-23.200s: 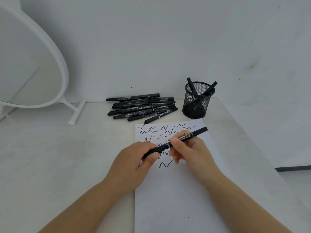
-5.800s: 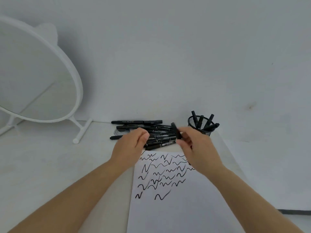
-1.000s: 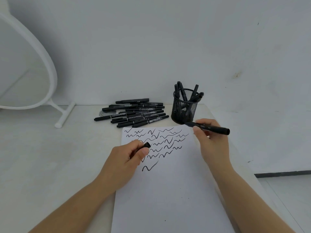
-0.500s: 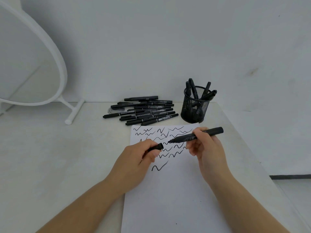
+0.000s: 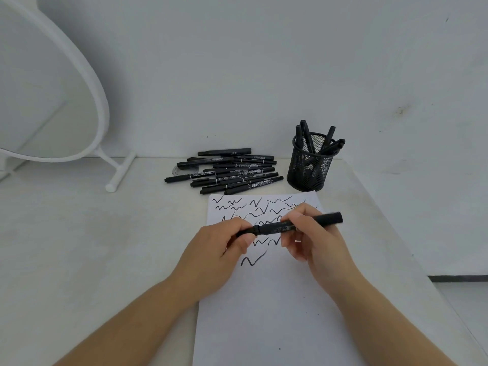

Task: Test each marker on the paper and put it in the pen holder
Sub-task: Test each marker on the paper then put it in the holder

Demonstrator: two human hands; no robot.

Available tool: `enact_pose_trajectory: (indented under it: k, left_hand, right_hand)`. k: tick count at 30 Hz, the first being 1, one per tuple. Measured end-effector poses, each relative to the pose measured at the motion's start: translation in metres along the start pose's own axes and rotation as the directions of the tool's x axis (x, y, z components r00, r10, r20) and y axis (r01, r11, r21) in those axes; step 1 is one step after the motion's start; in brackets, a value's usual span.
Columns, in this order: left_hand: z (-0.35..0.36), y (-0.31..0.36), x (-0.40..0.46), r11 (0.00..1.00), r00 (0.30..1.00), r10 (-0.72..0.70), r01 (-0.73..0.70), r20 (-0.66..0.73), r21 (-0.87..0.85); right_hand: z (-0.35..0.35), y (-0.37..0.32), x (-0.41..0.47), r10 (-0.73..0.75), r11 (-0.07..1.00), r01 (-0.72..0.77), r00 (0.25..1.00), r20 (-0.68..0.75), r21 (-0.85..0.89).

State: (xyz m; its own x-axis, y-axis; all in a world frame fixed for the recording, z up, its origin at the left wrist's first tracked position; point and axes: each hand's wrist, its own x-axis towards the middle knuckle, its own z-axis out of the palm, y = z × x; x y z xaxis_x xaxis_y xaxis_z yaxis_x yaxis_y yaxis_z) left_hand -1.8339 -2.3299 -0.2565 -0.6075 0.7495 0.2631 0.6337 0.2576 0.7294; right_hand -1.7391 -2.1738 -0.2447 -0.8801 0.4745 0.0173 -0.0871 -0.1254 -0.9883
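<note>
Two hands meet over the paper [image 5: 277, 299], the left hand [image 5: 214, 256] pinching the cap [image 5: 247, 231] onto the marker [image 5: 298, 224] gripped in the right hand [image 5: 314, 241], apparently closing it after its test stroke. Next, seemingly, comes a short carry over the scribbles to the pen holder [image 5: 310, 167], its mouth crowded with markers near the table's right edge; the untested pile [image 5: 227, 171] lies left of it.

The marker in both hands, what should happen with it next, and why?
Probably the right hand should carry the marker up to the mesh pen holder and drop it in. The left hand grips its cap end, which looks pushed on, and squiggles already cover the paper.
</note>
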Motion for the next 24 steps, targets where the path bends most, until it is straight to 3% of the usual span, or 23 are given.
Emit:
enact_pose_trajectory:
  k: [5, 18, 24]
  left_hand:
    - [0.003, 0.004, -0.002, 0.996, 0.997, 0.056, -0.059, 0.048, 0.063]
    - [0.003, 0.017, -0.007, 0.967, 0.983, 0.169, -0.178, 0.065, 0.182]
    - [0.003, 0.021, -0.01, 0.972, 0.985, 0.134, -0.152, 0.111, 0.177]
  right_hand:
    - [0.003, 0.0, -0.001, 0.058, 0.998, -0.058, 0.998, -0.039, -0.002]
    - [0.011, 0.007, -0.005, 0.021, 0.996, -0.006, 0.987, -0.158, 0.093]
    - [0.011, 0.009, -0.005, -0.018, 0.995, 0.03, 0.991, -0.131, 0.096]
